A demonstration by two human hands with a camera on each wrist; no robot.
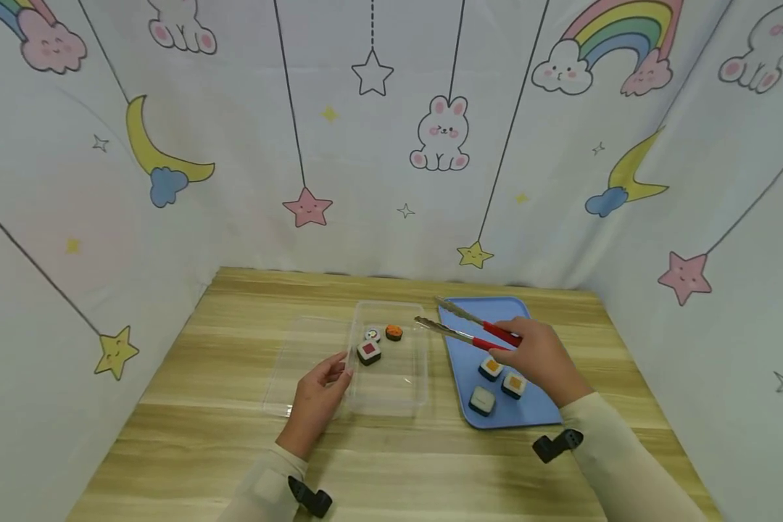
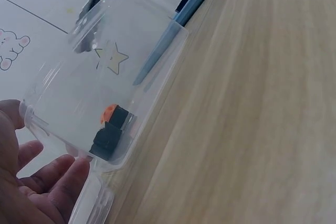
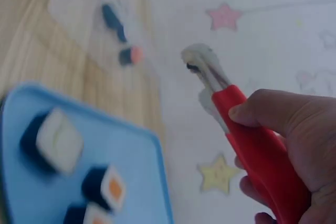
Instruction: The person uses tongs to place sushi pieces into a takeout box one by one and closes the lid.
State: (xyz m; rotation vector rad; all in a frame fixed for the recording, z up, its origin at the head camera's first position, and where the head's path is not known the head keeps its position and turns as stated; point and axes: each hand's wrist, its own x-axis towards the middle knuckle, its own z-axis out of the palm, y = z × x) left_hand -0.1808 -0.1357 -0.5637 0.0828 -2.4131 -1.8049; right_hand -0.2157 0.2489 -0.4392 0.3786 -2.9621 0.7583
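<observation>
My left hand holds the left side of a clear plastic box, with fingertips at its wall. Inside the box sit a red-centred sushi roll, a small white-topped roll and an orange-topped sushi piece. My right hand grips metal tongs by their red handles. Their arms are spread, with nothing between the tips, which point left toward the box's right rim. Below the tongs, a blue tray carries two orange-centred rolls and a white-topped roll.
A clear plastic lid lies flat on the wooden table, left of the box and partly behind my left hand. White printed curtains stand along the table's back and sides.
</observation>
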